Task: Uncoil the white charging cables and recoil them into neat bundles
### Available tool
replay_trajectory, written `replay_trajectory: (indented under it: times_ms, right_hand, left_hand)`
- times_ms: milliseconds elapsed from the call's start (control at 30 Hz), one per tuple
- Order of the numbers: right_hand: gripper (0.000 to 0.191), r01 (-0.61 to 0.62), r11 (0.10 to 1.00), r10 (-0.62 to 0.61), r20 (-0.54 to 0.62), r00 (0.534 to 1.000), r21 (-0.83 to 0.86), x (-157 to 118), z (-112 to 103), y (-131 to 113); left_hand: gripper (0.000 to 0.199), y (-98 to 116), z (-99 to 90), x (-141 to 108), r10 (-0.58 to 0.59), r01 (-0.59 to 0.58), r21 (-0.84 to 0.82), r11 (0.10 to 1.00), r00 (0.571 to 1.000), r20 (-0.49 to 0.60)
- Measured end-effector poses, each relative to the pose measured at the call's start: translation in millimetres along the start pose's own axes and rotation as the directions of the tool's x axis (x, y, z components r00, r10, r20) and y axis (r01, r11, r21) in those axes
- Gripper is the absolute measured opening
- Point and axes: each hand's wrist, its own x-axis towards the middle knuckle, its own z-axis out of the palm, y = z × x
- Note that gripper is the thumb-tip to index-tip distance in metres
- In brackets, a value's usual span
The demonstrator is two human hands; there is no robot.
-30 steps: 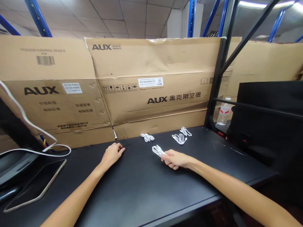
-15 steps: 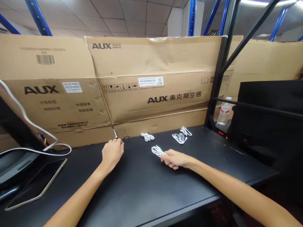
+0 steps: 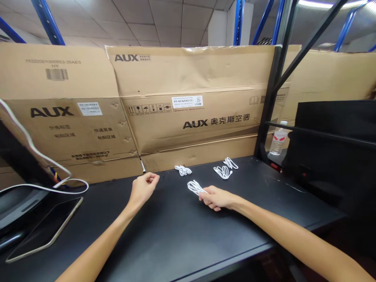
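Across the top of the view, from ten round to two o'clock: cardboard boxes (image 3: 192,78), printed AUX, upright behind the black counter (image 3: 158,239) filling the six o'clock side. Far out at eight, flat on the counter: dark tablet (image 3: 49,227). At three: clear bottle (image 3: 277,141) with red-marked label. Nearer in at eight, over the counter: left hand (image 3: 144,185), fingers curled in, tips together; cannot tell about any small item in its grip. At five: right hand (image 3: 215,196), pinched closed around the looped white cable (image 3: 196,187), loops poking out toward six. Smallest, lying on the counter: bunched cable (image 3: 183,171) at six, two coiled cables (image 3: 223,172) side by side at four.
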Motion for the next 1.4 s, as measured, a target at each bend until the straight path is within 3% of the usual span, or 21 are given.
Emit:
replay_trajectory:
  times_ms: [100,200,267,333,433,500,567,667,800,900,1000,1133,1200,1300,1400]
  right_hand:
    - [0.035,0.020,1.000,-0.020,0.029,0.999,-0.005,0.0,5.2,-1.6]
    - [0.034,0.017,1.000,-0.017,0.080,0.997,0.000,0.9,11.8,-2.5]
    - [0.035,0.017,0.999,-0.020,0.122,0.992,0.028,1.4,15.3,-2.7]
    - [0.034,0.015,0.997,-0.027,0.164,0.986,0.072,1.1,16.6,-3.1]
    - [0.032,0.015,0.992,-0.039,0.198,0.979,0.123,-0.7,14.7,-4.9]
    - [0.034,0.016,0.990,-0.045,0.202,0.978,0.144,-2.0,12.6,-6.1]
    - [0.036,0.018,0.985,-0.052,0.193,0.980,0.172,-2.1,11.5,-6.4]
    - [0.043,0.005,0.977,-0.030,0.113,0.993,0.215,0.5,13.1,-4.5]
    - [0.049,-0.009,0.972,0.020,-0.045,0.999,0.236,5.7,17.4,-0.6]
    - [0.049,0.036,0.961,-0.012,-0.088,0.996,0.274,6.8,19.3,-0.4]
    - [0.049,0.063,0.940,-0.038,-0.080,0.996,0.335,6.0,19.7,-2.7]
    - [0.047,0.062,0.900,-0.059,-0.021,0.998,0.432,5.9,18.7,-3.9]
    - [0.045,0.047,0.884,-0.060,0.014,0.998,0.464,6.1,17.8,-3.0]
    - [0.042,0.031,0.871,-0.084,0.086,0.993,0.490,5.1,16.5,-1.9]
    - [0.042,-0.033,0.880,-0.060,0.180,0.982,0.473,3.4,15.3,-1.6]
  left_hand:
    - [0.028,22.4,9.3,-21.5,0.078,-0.098,-0.268,0.958,0.993,-0.084]
    - [0.019,49.1,23.1,-50.4,0.253,-0.300,-0.291,0.909,0.949,-0.187]
    - [0.015,60.9,33.6,-66.7,0.474,-0.505,-0.223,0.833,0.862,-0.183]
    - [0.014,65.1,43.5,-77.3,0.640,-0.647,-0.184,0.740,0.762,-0.104]
    - [0.015,61.7,52.8,-82.7,0.667,-0.661,-0.159,0.733,0.745,-0.024]
    - [0.013,58.3,54.0,-82.3,0.664,-0.659,-0.158,0.735,0.747,-0.023]
    - [0.012,56.7,52.8,-81.8,0.692,-0.687,-0.149,0.711,0.722,-0.030]
    - [0.012,57.2,50.9,-82.7,0.739,-0.736,-0.112,0.667,0.674,-0.028]
    - [0.011,57.3,52.4,-84.0,0.754,-0.755,-0.077,0.652,0.656,-0.049]
    - [0.011,56.3,53.7,-84.9,0.770,-0.773,-0.048,0.632,0.634,-0.077]
    - [0.014,57.8,52.7,-87.4,0.750,-0.750,-0.070,0.657,0.661,-0.036]
    - [0.027,66.0,49.5,-88.9,0.589,-0.555,-0.224,0.801,0.797,0.130]
    - [0.029,70.4,48.1,-86.7,0.498,-0.433,-0.299,0.850,0.846,0.193]
    - [0.019,72.5,48.2,-81.4,0.401,-0.304,-0.377,0.875,0.891,0.213]
    - [0.031,68.6,51.8,-77.6,0.396,-0.288,-0.434,0.854,0.900,0.182]
